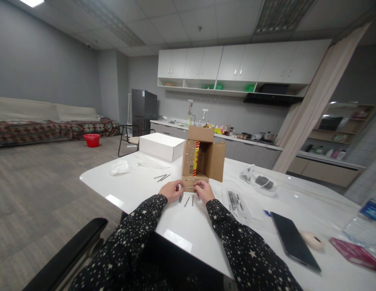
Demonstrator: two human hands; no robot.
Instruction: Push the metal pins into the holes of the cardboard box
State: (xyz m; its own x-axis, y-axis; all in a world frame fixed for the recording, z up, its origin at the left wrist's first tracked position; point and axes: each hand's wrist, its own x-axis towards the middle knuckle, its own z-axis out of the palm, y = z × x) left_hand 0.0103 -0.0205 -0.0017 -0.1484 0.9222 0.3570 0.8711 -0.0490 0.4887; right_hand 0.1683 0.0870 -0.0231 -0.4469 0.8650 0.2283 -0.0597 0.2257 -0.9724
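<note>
A thin metal rod, like a long nail (189,187), lies level between the fingertips of both hands. My left hand (172,190) is closed in a pinch at its left end. At the other end my right hand (203,190) pinches too. Just behind them stands an open cardboard box (189,159) on its side, its opening facing me and its bottom flap on the table. Several similar metal rods (187,201) lie in front of the hands. More loose rods (163,178) are at the left. Whether they are threaded is too small to tell.
Right of my hands lies a clear plastic tray (241,212) with several dark rods. Beyond it are a phone (292,238), a water bottle (365,222) and a white corded item (263,184). A white box (163,146) and crumpled tissue (119,167) sit at the left on the white table (139,190).
</note>
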